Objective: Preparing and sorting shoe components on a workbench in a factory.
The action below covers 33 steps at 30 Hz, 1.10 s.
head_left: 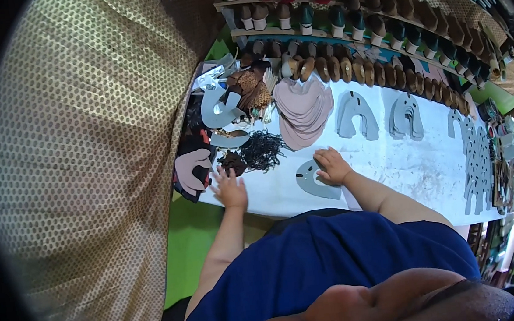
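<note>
While our right hand [332, 165] is pressing spread fingers on the grey cut-out piece [315, 181] lying flat on the white counter [417, 171], our left hand [230, 189] is resting open near dark scraps [232, 162]; the piece is looking thin, light and floppy, so we are judging its edge best for lifting.

Both my forearms bare, extended forward from lower frame. My left hand [230, 189]: palm down, fingers spread and slightly curled, wrist straight, holding nothing. My right hand [332, 165]: palm down, fingers bent and pressed flat, elbow flexed, forearm angled in from right.
</note>
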### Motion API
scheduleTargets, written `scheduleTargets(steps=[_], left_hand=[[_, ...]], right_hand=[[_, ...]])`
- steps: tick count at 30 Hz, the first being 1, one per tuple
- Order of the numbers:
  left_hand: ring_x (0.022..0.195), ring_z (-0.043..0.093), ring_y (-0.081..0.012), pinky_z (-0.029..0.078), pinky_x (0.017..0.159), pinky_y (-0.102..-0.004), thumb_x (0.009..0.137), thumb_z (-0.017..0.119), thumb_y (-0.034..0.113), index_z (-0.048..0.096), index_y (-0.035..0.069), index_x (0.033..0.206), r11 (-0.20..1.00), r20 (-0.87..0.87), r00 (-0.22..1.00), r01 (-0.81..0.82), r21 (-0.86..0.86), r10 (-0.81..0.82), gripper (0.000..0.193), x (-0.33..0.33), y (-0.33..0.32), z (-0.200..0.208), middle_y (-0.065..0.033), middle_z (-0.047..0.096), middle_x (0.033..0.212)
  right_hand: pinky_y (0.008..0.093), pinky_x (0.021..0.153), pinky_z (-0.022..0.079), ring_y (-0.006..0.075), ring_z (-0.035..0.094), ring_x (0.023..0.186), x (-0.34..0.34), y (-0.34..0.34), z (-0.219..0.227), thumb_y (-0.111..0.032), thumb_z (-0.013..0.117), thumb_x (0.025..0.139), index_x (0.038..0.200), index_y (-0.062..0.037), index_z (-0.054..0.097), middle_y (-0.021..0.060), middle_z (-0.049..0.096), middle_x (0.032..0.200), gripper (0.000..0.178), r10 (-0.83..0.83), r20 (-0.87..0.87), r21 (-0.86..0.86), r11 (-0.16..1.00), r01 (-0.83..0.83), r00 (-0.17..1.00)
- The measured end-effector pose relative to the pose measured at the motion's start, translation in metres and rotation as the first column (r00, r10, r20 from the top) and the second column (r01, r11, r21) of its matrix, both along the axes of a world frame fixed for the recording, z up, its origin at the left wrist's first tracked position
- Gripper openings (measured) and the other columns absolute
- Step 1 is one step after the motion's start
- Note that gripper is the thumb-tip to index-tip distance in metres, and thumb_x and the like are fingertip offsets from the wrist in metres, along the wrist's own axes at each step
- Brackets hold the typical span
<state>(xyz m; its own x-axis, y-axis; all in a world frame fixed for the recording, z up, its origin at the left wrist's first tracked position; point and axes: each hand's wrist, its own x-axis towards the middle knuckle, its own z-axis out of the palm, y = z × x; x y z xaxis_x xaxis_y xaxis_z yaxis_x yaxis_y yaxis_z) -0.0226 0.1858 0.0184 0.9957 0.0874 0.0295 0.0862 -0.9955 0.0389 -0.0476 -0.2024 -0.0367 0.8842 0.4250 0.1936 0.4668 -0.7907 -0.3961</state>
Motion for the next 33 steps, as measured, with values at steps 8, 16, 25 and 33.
scheduleTargets(steps=[8,16,25,33], left_hand=[[0.150,0.008,-0.0412,0.010,0.113,-0.0681,0.089,0.067,0.031,0.075,0.033,0.113,0.997,0.102,0.992,-0.067,-0.040,0.071,0.026,0.041,0.066,0.000,-0.0089,0.014,0.165],[0.148,0.014,-0.0431,0.013,0.113,-0.0676,0.082,0.073,0.029,0.077,0.022,0.093,0.999,0.076,0.996,0.040,0.001,-0.040,0.014,0.060,0.065,0.006,-0.0113,0.021,0.163],[0.147,0.014,-0.0485,0.014,0.117,-0.0610,0.080,0.074,0.028,0.078,0.020,0.088,0.898,0.223,0.973,0.153,-0.412,-0.064,0.012,0.033,0.033,0.034,-0.0185,0.024,0.161],[0.150,0.009,-0.0462,0.016,0.119,-0.0502,0.083,0.078,0.027,0.079,0.018,0.096,0.512,0.042,0.919,0.256,-0.820,-0.392,0.015,0.005,-0.049,0.063,-0.0230,0.020,0.161]], right_hand=[[0.0505,0.118,0.026,0.0327,0.043,0.134,-0.002,0.005,0.020,-0.036,0.064,0.084,0.138,-0.0059,0.049,0.0140,0.049,0.141,0.064,-0.052,-0.048,-0.031,0.998,0.051,0.997],[0.0474,0.118,0.026,0.0324,0.041,0.136,-0.005,0.015,0.025,-0.041,0.063,0.084,0.137,-0.0063,0.049,0.0130,0.046,0.146,0.065,-0.138,-0.010,-0.073,0.988,0.137,0.990],[0.0516,0.117,0.026,0.0356,0.038,0.139,-0.003,0.017,0.030,-0.043,0.066,0.081,0.145,-0.0074,0.042,0.0169,0.042,0.147,0.077,-0.110,-0.007,-0.108,0.988,0.109,0.994],[0.0524,0.117,0.024,0.0452,0.027,0.143,-0.026,0.093,0.032,-0.031,0.074,0.081,0.123,-0.0165,0.065,0.0219,0.033,0.154,0.045,-0.439,-0.084,0.308,0.843,0.442,0.895]])
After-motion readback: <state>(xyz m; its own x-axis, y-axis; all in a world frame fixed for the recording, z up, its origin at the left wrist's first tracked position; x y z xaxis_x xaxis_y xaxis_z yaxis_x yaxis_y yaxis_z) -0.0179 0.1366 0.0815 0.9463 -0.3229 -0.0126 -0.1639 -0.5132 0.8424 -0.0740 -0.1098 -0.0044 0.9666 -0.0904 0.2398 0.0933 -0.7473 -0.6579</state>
